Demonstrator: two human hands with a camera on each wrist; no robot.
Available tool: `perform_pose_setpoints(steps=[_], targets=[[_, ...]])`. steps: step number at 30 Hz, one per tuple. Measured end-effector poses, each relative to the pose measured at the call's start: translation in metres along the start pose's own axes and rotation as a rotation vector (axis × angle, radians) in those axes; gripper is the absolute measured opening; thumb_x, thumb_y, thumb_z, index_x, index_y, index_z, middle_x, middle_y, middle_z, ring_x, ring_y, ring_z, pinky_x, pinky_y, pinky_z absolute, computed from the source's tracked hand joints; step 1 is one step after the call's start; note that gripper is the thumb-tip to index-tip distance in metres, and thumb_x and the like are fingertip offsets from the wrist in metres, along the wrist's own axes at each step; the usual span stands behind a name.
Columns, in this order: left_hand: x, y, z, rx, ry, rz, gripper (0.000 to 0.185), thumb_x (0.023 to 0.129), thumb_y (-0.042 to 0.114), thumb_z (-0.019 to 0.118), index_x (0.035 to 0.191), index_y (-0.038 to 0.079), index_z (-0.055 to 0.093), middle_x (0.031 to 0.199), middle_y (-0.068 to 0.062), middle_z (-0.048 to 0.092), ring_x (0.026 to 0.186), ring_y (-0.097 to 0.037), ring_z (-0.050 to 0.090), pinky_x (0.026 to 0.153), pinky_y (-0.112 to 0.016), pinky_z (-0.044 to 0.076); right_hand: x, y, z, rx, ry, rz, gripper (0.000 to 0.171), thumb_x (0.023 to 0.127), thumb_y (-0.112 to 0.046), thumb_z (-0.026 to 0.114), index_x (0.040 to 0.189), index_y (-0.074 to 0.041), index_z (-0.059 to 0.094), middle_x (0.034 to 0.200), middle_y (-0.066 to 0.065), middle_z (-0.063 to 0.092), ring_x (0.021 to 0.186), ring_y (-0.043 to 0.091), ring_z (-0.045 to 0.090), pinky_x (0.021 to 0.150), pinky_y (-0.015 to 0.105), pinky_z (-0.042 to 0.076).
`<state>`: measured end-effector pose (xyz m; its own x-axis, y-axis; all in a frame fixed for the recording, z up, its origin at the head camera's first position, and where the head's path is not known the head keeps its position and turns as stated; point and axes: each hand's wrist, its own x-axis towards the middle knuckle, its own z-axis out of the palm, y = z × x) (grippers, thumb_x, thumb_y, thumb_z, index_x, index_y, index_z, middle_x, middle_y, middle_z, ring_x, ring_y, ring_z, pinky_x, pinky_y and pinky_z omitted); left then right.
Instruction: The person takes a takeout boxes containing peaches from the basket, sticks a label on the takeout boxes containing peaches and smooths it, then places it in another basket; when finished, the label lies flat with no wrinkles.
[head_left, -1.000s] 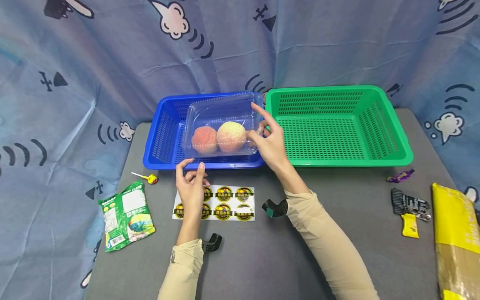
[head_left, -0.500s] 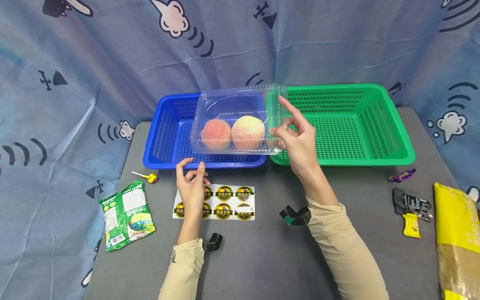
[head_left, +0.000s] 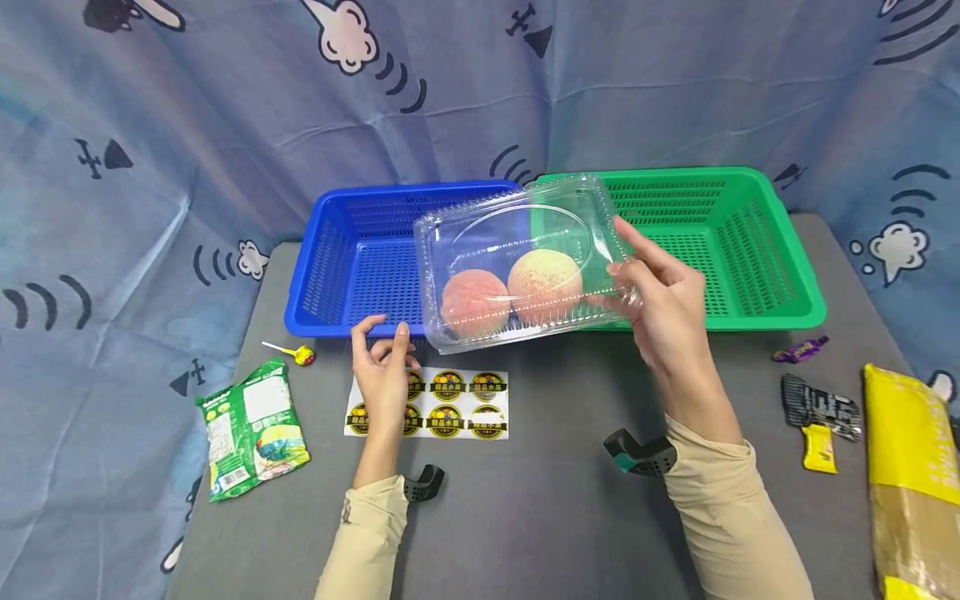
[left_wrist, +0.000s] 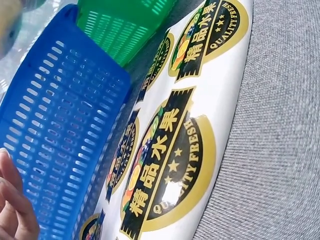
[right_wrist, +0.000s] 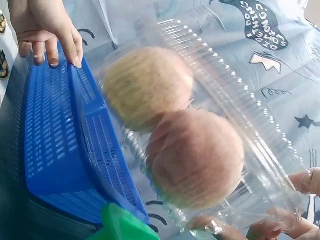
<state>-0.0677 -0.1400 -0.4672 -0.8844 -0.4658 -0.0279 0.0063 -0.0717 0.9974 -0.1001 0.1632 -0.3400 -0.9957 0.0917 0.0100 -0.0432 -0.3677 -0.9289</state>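
Grip: my right hand [head_left: 663, 304] pinches one end of the clear clamshell box [head_left: 517, 262], fingers curled on its rim; it hangs tilted above the baskets' front edges.
Other hand: my left hand [head_left: 382, 375] rests loosely curled on the sticker sheet [head_left: 457, 404], holding nothing.
Risk: I judge a one-ended pinch could let the box sag or pop open.
Count: two peaches [head_left: 545, 286], blue basket [head_left: 352, 250], green basket [head_left: 720, 242], eight stickers.

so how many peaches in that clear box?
2. Both sit side by side inside the clear clamshell box held by the right hand: pinker peach left, paler peach right. None seem hidden.
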Motion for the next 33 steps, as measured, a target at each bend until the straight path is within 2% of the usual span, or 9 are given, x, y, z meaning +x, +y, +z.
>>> perform_pose_setpoints(steps=[4,10,15,18,22,25,28,31,33], targets=[[0.0,-0.001,0.0,0.018,-0.008,0.008,0.048,0.102,0.032,0.074,0.138,0.01,0.053,0.08,-0.012,0.07,0.053,-0.011,0.061,0.043,-0.024,0.044,-0.006,-0.001,-0.012,0.038,0.057,-0.03,0.051,0.099,0.011,0.054,0.147,-0.002,0.061,0.093,0.007,0.059,0.078,0.014,0.058,0.073,0.039,0.066],[0.0,-0.001,0.0,0.031,-0.015,0.016,0.049,0.102,0.032,0.073,0.139,0.006,0.052,0.08,-0.012,0.07,0.053,-0.011,0.061,0.043,-0.025,0.044,-0.022,-0.006,-0.037,0.13,0.137,-0.032,0.052,0.098,0.017,0.055,0.146,-0.002,0.062,0.162,0.009,0.049,0.068,0.01,0.056,0.062,0.026,0.064],[0.0,-0.002,0.0,0.009,-0.021,0.018,0.047,0.103,0.031,0.072,0.138,0.007,0.052,0.079,-0.01,0.069,0.053,-0.011,0.061,0.043,-0.024,0.042,-0.039,-0.013,-0.06,0.201,0.198,-0.003,0.052,0.099,0.016,0.056,0.146,-0.004,0.063,0.165,0.009,0.043,0.069,0.011,0.063,0.051,0.019,0.056],[0.0,-0.002,-0.001,0.006,-0.022,0.024,0.045,0.103,0.031,0.072,0.137,0.009,0.053,0.079,-0.011,0.069,0.053,-0.012,0.061,0.043,-0.024,0.042,-0.049,-0.016,-0.069,0.237,0.221,-0.008,0.05,0.1,0.016,0.053,0.147,-0.003,0.061,0.163,0.01,0.041,0.074,0.014,0.062,0.062,0.025,0.063],[0.0,-0.002,-0.002,0.002,-0.026,0.032,0.047,0.103,0.031,0.072,0.139,0.008,0.052,0.079,-0.012,0.069,0.053,-0.015,0.061,0.042,-0.025,0.042,-0.065,-0.017,-0.078,0.226,0.239,-0.017,0.049,0.103,0.012,0.053,0.149,-0.003,0.059,0.162,0.01,0.043,0.069,0.015,0.065,0.057,0.019,0.059],[0.0,-0.002,-0.002,0.002,-0.029,0.034,0.049,0.103,0.031,0.072,0.14,0.006,0.051,0.077,-0.005,0.069,0.053,-0.016,0.062,0.042,-0.025,0.042,-0.075,-0.016,-0.085,0.18,0.236,-0.017,0.048,0.105,0.009,0.053,0.151,-0.003,0.056,0.16,0.01,0.048,0.059,0.014,0.065,0.036,0.012,0.034],[0.0,-0.002,-0.002,0.005,-0.024,0.032,0.047,0.103,0.031,0.072,0.139,0.008,0.052,0.076,-0.002,0.069,0.053,-0.016,0.062,0.042,-0.025,0.042,-0.083,-0.013,-0.093,0.146,0.241,-0.002,0.048,0.105,0.008,0.054,0.152,-0.002,0.055,0.155,0.008,0.055,0.064,0.015,0.07,0.031,0.019,0.021],[0.0,-0.002,-0.002,0.012,-0.024,0.027,0.046,0.103,0.032,0.072,0.138,0.01,0.053,0.078,-0.005,0.069,0.053,-0.017,0.062,0.042,-0.026,0.043,-0.087,-0.008,-0.1,0.209,0.239,0.006,0.049,0.103,0.012,0.052,0.151,0.0,0.055,0.152,0.009,0.059,0.1,0.024,0.075,0.053,0.012,0.053],[0.0,-0.003,-0.002,0.017,-0.025,0.027,0.047,0.103,0.032,0.072,0.139,0.009,0.052,0.079,-0.009,0.07,0.053,-0.017,0.062,0.043,-0.026,0.043,-0.091,-0.005,-0.104,0.243,0.234,-0.001,0.05,0.102,0.016,0.05,0.151,0.003,0.055,0.15,0.01,0.06,0.109,0.026,0.073,0.074,0.024,0.064]])
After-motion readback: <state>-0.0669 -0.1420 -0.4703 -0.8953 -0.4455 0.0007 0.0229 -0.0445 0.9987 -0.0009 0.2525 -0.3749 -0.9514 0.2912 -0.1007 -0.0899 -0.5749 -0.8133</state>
